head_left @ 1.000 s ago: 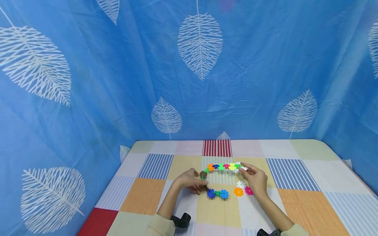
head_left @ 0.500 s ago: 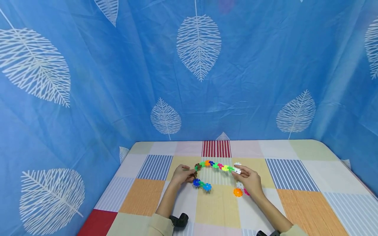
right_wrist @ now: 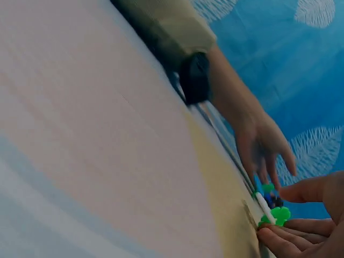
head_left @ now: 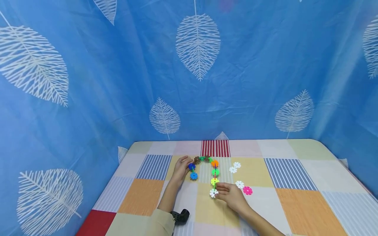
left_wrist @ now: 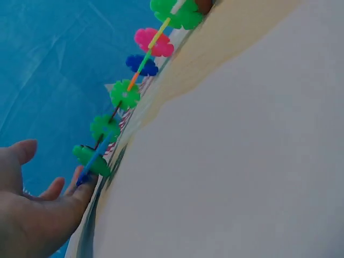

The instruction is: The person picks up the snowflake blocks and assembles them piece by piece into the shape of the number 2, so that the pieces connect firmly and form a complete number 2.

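A chain of interlocking snowflake discs [head_left: 215,172] forms an arch open towards the viewer on the tablecloth in the head view. A light blue disc [head_left: 193,176] ends its left side and a white disc [head_left: 213,193] its right. My left hand [head_left: 180,168] lies beside the dark blue disc [head_left: 192,167], fingertips at it. In the left wrist view the left thumb stands away from the chain. At the white end, my right hand [head_left: 233,196] touches the chain with extended fingers. The right wrist view has a green disc [right_wrist: 279,215] between spread thumb and fingers.
Two loose white discs [head_left: 233,169] lie right of the arch. Nearer are another white disc [head_left: 239,184] and a pink disc [head_left: 247,190]. A patchwork tablecloth [head_left: 298,209] covers the table; a blue leaf-print curtain [head_left: 242,82] hangs behind.
The chain has swung from a sideways arc to an arch open to the viewer. My right hand brought its white end nearer; my left moved slightly away from the viewer. The orange loose disc is hidden.
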{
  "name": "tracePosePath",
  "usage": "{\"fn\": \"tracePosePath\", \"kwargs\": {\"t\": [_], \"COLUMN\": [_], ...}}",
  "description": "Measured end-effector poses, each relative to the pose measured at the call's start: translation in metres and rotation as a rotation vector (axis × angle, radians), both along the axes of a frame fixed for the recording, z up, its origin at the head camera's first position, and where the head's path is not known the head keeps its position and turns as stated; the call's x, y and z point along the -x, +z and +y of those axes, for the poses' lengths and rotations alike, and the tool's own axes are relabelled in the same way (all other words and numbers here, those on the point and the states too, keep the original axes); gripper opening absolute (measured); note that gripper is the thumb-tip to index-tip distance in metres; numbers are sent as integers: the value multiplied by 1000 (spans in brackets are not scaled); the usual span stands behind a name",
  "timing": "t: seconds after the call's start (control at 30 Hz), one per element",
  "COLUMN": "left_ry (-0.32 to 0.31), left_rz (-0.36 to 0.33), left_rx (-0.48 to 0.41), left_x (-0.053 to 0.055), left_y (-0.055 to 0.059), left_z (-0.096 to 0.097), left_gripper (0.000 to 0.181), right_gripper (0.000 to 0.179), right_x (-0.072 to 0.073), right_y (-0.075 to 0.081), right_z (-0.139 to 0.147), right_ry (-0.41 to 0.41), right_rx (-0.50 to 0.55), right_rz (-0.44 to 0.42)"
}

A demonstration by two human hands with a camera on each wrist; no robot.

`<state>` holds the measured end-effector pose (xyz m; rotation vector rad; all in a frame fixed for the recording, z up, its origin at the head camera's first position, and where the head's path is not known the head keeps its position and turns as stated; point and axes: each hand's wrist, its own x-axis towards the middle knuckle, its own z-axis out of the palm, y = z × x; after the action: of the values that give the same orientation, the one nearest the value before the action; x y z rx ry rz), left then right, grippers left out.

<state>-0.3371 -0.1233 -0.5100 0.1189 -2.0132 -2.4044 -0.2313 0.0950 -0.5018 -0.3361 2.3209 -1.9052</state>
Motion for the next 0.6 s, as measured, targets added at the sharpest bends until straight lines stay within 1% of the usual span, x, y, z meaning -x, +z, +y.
{"fn": "tracePosePath", "kwargs": {"t": [0.07, 0.2, 0.3, 0.37, 0.43, 0.47, 0.5, 0.53, 0.6], "left_ry": [-4, 3, 20, 36, 54, 69, 90, 113, 162], "left_rz": [2, -8, -4, 4, 28, 43, 58, 73, 115], "left_rx": [-13, -11, -8, 12, 50, 81, 117, 160, 234], "left_x": [6, 13, 15, 15, 13, 11, 8, 4, -6], "left_y": [0, -1, -2, -2, -3, -2, -1, 0, 5], "left_z": [6, 17, 21, 21, 19, 17, 15, 13, 9], "left_gripper": [48, 52, 53, 53, 51, 49, 47, 45, 38], "right_gripper": [50, 53, 52, 50, 46, 42, 38, 33, 24], "right_x": [-6, -11, -11, -8, -4, -1, 4, 9, 24], "right_y": [1, 0, 0, 1, 5, 8, 11, 13, 18], "right_z": [-2, -6, -7, -4, 1, 5, 11, 17, 30], "right_ry": [70, 159, 211, 244, 264, 264, 247, 213, 95], "right_rx": [-12, -83, -154, -188, -220, -235, -253, -273, -312], "right_rz": [2, 45, 81, 108, 139, 159, 183, 217, 285]}}
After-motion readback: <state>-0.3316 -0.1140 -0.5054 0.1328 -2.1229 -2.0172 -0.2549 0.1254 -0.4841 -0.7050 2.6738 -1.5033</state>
